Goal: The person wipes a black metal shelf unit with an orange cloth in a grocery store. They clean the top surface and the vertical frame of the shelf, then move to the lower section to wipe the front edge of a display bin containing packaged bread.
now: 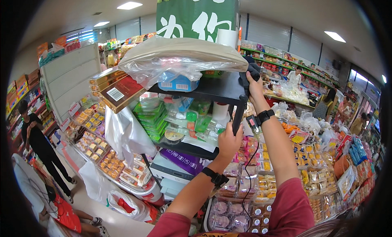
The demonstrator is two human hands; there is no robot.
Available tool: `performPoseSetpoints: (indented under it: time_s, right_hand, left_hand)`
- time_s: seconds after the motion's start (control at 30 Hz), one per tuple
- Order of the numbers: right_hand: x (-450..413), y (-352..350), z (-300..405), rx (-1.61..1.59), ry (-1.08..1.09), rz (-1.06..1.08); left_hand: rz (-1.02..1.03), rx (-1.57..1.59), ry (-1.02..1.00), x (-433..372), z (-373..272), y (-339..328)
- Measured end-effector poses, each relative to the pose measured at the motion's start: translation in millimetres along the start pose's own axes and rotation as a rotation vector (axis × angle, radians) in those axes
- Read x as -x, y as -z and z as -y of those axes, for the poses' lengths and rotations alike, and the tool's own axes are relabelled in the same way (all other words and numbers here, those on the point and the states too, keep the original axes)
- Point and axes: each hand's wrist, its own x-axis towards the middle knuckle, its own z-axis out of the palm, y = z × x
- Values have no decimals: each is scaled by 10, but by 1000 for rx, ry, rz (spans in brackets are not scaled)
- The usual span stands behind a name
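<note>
My left hand [230, 141] is closed around the black post [238, 117] of a black shelf rack [211, 88], between its top and middle shelves. Higher up, at the top shelf's right corner, my right hand [254, 84] grips a dark grey cloth [249, 76]. Beside the cloth a large plastic-wrapped stack [183, 54] covers much of the top shelf, with a blue pack [178, 81] under it. Flat brown and gold boxes [122, 93] jut out at the rack's left. The middle shelf holds green boxes [150, 120] and a roll of clear tape [174, 136].
A printer [171, 169] stands low in the rack under a purple package [180, 160]. Packaged pastries [92, 148] lie left, more [266, 182] right. A black cable [246, 188] hangs beside my arms. A person in black [39, 145] stands left; another person [294, 76] is at the far right counter.
</note>
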Motion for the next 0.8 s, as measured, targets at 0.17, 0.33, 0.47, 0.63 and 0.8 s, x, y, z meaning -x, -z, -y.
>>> performPoseSetpoints:
  time_s: [0.17, 0.33, 0.47, 0.63, 0.8]
  right_hand:
    - [-300, -3, -255, 107, 80, -49]
    - [-499, 15, -521, 133, 174, -149]
    - [-581, 75, -580, 81, 129, -146]
    - [-324, 79, -558, 30, 74, -186]
    - [224, 278, -391, 250, 485, 7]
  left_hand:
    - [-42, 13, -19, 35, 16, -41]
    - [8, -45, 16, 4, -27, 11]
    - [-24, -16, -5, 5, -28, -18]
    - [-17, -46, 55, -4, -83, 8]
    - [-36, -28, 51, -43, -101, 13]
